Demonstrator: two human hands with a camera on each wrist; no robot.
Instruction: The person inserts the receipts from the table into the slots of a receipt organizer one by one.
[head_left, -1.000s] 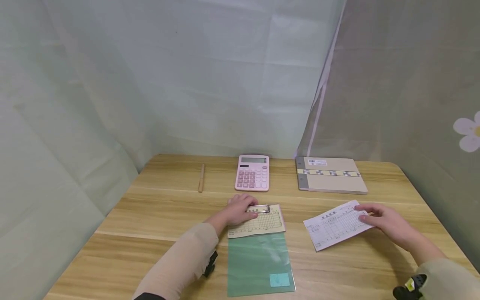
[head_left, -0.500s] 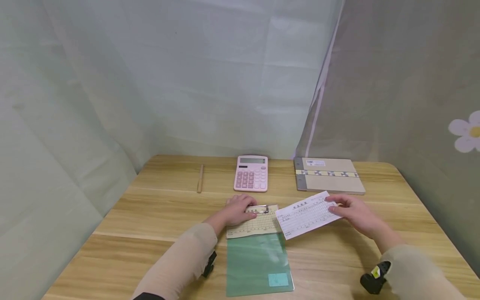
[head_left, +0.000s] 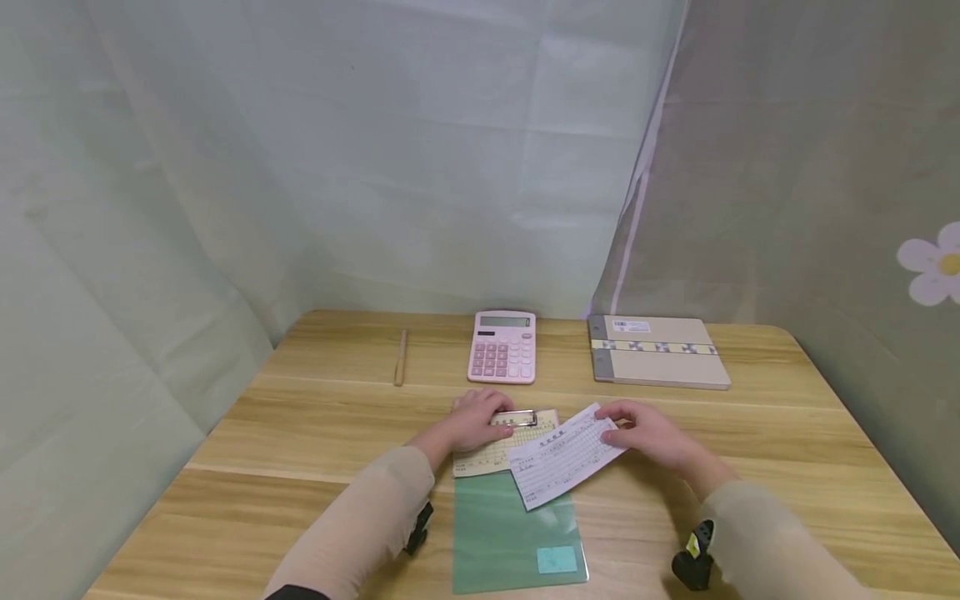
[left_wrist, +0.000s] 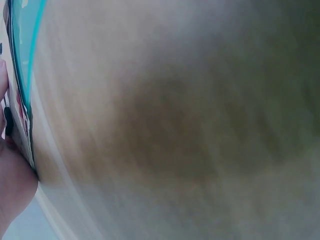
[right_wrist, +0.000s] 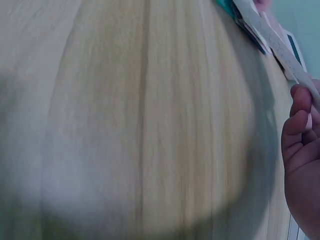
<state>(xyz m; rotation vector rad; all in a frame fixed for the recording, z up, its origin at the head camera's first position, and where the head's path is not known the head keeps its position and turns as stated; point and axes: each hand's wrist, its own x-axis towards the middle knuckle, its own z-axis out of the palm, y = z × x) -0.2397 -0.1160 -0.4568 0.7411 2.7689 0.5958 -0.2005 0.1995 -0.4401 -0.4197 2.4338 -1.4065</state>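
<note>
A green clipboard (head_left: 517,533) lies on the table in the head view, with a yellowish printed form (head_left: 480,457) under its metal clip (head_left: 517,418). My left hand (head_left: 476,421) grips the clip's left end, thumb and fingers about it; the left wrist view catches only part of this hand (left_wrist: 15,185) at its edge. Between thumb and fingers my right hand (head_left: 648,433) pinches a white printed form (head_left: 562,458) by its right end. The white form is tilted and overlaps the yellowish form and the board. Seen edge-on in the right wrist view, the white form (right_wrist: 272,37) stretches away from my fingers.
Behind the clipboard lies a pink calculator (head_left: 502,348). A wooden stick-like pen (head_left: 401,358) is to its left, a beige notebook (head_left: 663,367) with a patterned band to its right. Curtains (head_left: 450,167) hang close behind the wooden table (head_left: 300,433).
My right hand has carried the white form leftward from the table's right side to over the clipboard, lowering it lately. My left hand has stayed at the clip.
</note>
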